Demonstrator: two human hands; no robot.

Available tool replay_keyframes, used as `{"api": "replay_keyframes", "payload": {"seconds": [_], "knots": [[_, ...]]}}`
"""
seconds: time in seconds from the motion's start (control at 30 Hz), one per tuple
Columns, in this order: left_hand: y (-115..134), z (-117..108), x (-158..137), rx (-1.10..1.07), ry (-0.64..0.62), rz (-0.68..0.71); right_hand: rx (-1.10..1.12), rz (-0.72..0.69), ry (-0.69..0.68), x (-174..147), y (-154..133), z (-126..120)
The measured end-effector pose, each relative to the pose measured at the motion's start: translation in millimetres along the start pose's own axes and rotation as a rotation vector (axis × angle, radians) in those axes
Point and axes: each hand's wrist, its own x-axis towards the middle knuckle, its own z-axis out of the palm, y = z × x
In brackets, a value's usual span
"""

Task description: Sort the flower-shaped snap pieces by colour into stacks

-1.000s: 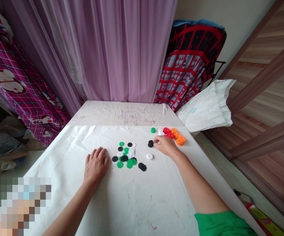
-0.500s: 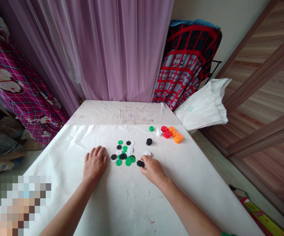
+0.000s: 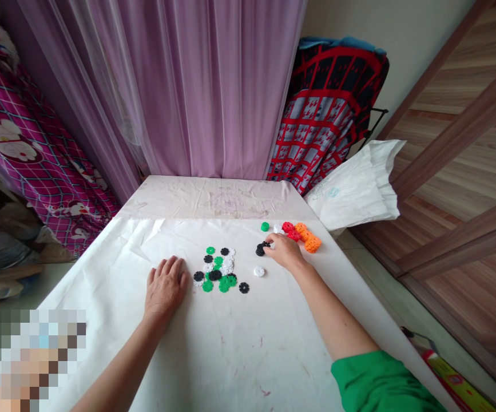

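My right hand [image 3: 285, 250] pinches a black notched plastic disc [image 3: 267, 244] at its fingertips, at the top right of a small black stack [image 3: 260, 250]. My left hand [image 3: 165, 288] lies on the white tablecloth with its fingers stretched out, left of a loose spread of discs. That spread mixes green discs [image 3: 207, 285], white discs [image 3: 227, 264] and black discs [image 3: 198, 276], some overlapping. One black disc [image 3: 243, 288] sits apart at its right. A white stack [image 3: 259, 271] stands between this disc and my right wrist.
Along the far right of the table are a green stack [image 3: 265, 226], a white stack [image 3: 278, 229] partly behind my fingers, red stacks [image 3: 291, 231] and orange stacks [image 3: 312, 244]. A white bag [image 3: 354, 189] rests at the right edge. Purple curtains [image 3: 213, 91] hang behind.
My right hand has moved away and to the right, from beside the loose discs to the black stack. A black disc now lies flat where it was. My left hand has stayed in place.
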Motion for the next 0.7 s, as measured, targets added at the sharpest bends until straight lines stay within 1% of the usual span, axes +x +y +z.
{"api": "replay_keyframes", "payload": {"seconds": [0.17, 0.3, 0.37, 0.47, 0.57, 0.7], "knots": [[-0.7, 0.8, -0.1, 0.009, 0.002, 0.0, -0.031, -0.024, 0.004, 1.7, -4.4, 10.4], [-0.5, 0.6, -0.2, 0.021, -0.009, 0.004, -0.044, -0.031, -0.006, 2.2, -3.9, 9.2], [-0.2, 0.4, -0.2, 0.029, -0.012, 0.005, -0.038, -0.029, 0.005, -2.0, -4.2, 6.6], [0.3, -0.2, 0.0, 0.034, -0.015, -0.002, -0.013, -0.04, 0.021, -17.4, -9.9, 3.9], [0.9, -1.2, 0.0, 0.038, -0.031, -0.008, 0.017, -0.146, -0.054, -39.9, -22.4, 7.6], [0.7, -3.4, -1.1, 0.043, -0.043, -0.007, -0.009, -0.27, -0.196, -67.2, -41.1, 24.4]]}}
